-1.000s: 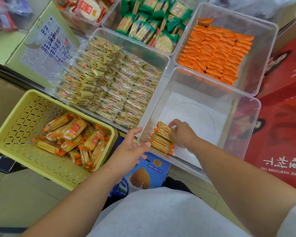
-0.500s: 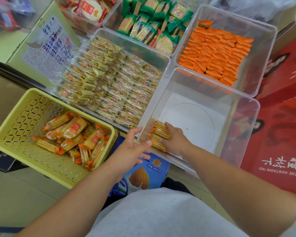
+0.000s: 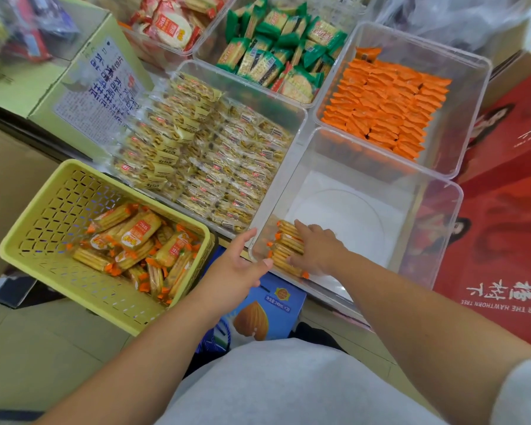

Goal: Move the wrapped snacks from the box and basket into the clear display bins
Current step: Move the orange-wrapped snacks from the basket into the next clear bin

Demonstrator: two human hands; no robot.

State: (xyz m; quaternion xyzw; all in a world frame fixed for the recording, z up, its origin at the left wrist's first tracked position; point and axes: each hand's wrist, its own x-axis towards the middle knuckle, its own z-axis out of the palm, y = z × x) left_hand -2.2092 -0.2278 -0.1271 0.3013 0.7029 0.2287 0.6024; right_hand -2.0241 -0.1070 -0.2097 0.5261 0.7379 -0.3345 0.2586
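Observation:
A yellow plastic basket [image 3: 43, 216] at the left holds a loose heap of orange-ended wrapped snacks [image 3: 138, 243]. The nearest clear bin [image 3: 423, 228] has a white bottom and a short row of the same wrapped snacks [image 3: 284, 246] against its near-left wall. My right hand [image 3: 316, 250] is inside that bin, its fingers lying flat against the row. My left hand [image 3: 239, 271] holds the bin's near-left corner from outside, thumb and fingers spread, with no snack in it.
Other clear bins hold yellow packets [image 3: 209, 154], orange packets [image 3: 383, 108], green packets [image 3: 282, 53] and red packets [image 3: 169, 23]. A blue almond-drink carton [image 3: 267, 314] stands under the bin corner. Red boxes [image 3: 503, 228] rise at the right, a green carton [image 3: 89, 96] at the left.
My right hand has pushed the row of snacks tighter into the bin's near-left corner. My left hand has stayed at the bin's corner.

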